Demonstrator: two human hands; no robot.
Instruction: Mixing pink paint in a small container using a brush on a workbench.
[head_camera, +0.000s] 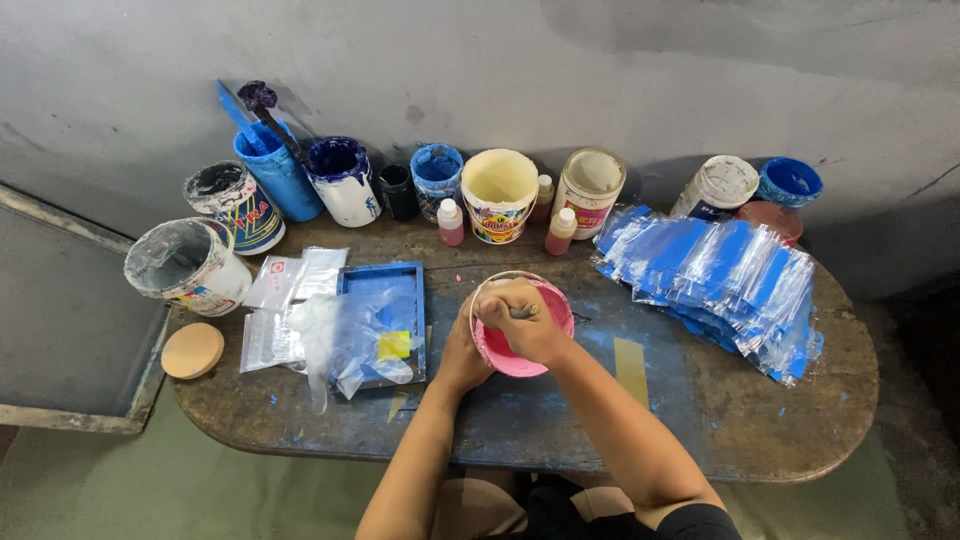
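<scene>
A pink bowl (553, 305) with pink paint stands near the middle of the worn wooden table (700, 420). My left hand (462, 350) cups the bowl's left side. Over the bowl, my right hand (520, 315) is closed round a thin dark stirring tool whose end is hidden in the paint. Left of the bowl lies a blue square frame (395, 275), partly covered by clear plastic bags (340, 340) and a small yellow piece (394, 345).
Paint tubs and cans line the back wall: a blue one with a brush (275, 170), a cream bucket (498, 190), small pink bottles (451, 222). A stack of blue plastic packets (720, 275) lies at right. A round wooden lid (192, 350) sits at the left edge.
</scene>
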